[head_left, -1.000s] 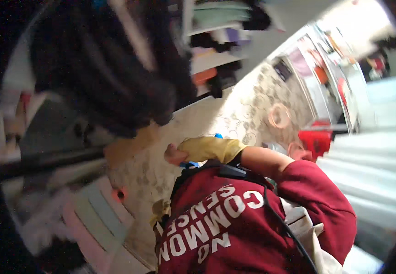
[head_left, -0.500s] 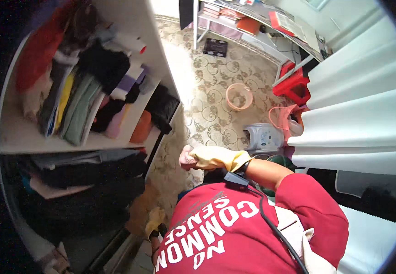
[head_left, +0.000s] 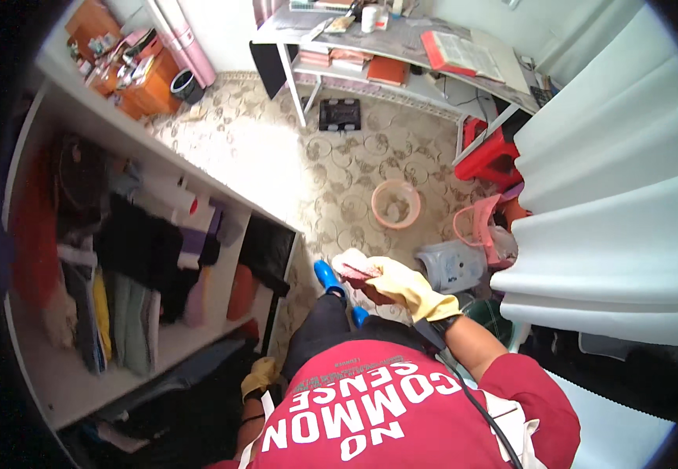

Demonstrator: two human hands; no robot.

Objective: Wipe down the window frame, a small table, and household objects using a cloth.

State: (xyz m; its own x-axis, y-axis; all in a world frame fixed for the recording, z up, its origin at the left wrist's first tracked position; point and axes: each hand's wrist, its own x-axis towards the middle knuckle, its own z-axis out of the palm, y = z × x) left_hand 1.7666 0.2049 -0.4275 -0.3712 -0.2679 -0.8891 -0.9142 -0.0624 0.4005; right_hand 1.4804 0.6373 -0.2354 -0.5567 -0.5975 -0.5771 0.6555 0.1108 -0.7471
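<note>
My right hand, in a yellow rubber glove, is closed on a crumpled pink-and-white cloth. It is held out in front of my body, above the floor. Low on the left, my left hand hangs beside my thigh in a matching yellow glove, close to the wardrobe's lower compartment. Its fingers are too unclear to read. The open wardrobe on the left holds folded clothes standing in a row, a black garment and a yellow one. My feet wear blue shoes.
On the patterned floor stand a pinkish bucket, a pale plastic stool, a pink basket and a black scale. A desk with an open book is at the back. White curtains hang on the right.
The view has swung left and up, showing more of the room, the desk and my shoes. My right hand still holds the cloth, now a little further right in view.
</note>
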